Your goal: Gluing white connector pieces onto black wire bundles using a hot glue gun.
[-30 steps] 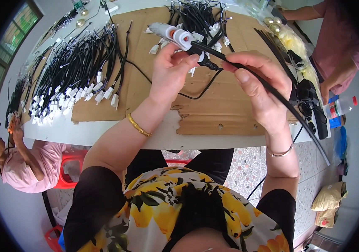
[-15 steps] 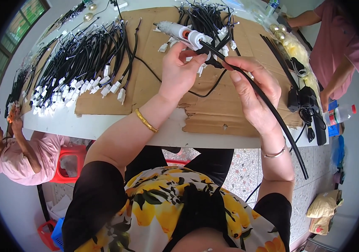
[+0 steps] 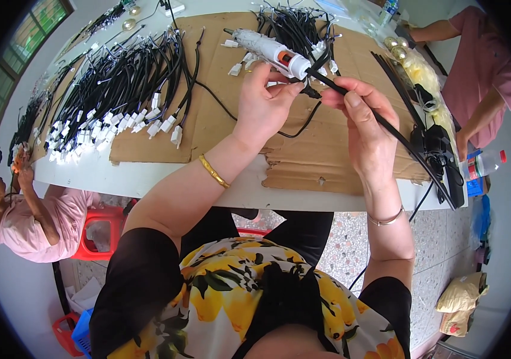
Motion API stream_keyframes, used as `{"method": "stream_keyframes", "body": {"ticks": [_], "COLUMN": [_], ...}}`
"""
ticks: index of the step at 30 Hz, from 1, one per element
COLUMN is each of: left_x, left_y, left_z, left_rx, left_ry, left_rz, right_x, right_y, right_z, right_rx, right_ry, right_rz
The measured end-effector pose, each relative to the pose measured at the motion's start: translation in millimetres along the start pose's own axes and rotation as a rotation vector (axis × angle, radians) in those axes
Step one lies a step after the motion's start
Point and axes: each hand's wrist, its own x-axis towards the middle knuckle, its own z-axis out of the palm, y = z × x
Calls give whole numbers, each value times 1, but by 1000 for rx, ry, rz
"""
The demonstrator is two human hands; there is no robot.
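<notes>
My left hand [image 3: 262, 99] is closed around the handle of a white glue gun [image 3: 267, 49] with an orange part in its side. The gun's nozzle points to the far left. A long black glue stick [image 3: 408, 145] reaches the gun's rear end, and its other end slants down past the table's front edge. Thumb and fingers of my right hand [image 3: 372, 128] pinch this stick a little behind the gun. My left fingers hide most of the handle. A black cord [image 3: 303, 125] loops over the cardboard below the gun.
Cardboard [image 3: 219, 66] covers the white table. Black cables with white connectors [image 3: 124, 90] lie at left, another cable bundle [image 3: 294, 27] behind the gun. More black sticks [image 3: 396, 87], power adapters [image 3: 432, 143] and a bottle [image 3: 485, 163] are at right. Two people sit or stand at the sides.
The glue gun has tilted and shifted right, showing more of its side. The stick's free end has swung up and to the right. My right thumb and fingers have closed on the stick.
</notes>
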Motion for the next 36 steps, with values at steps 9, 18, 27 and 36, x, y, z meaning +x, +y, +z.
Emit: {"method": "stream_keyframes", "body": {"ticks": [9,18,27,36], "left_x": [2,3,3,2], "left_y": [-4,-4,-4,-5], "left_z": [3,-2,-2,3], "left_rx": [-178,-136,-7,26], "left_ry": [53,121,134,124], "left_rz": [113,90,89,231], "right_x": [-10,-34,-18,-16], "right_y": [10,-2,-57,-34], "right_z": [16,30,14,1], "right_rx": [203,375,-1293,-1240], "right_ry": [14,43,18,11], "right_rz": [36,395,-742,-501]}}
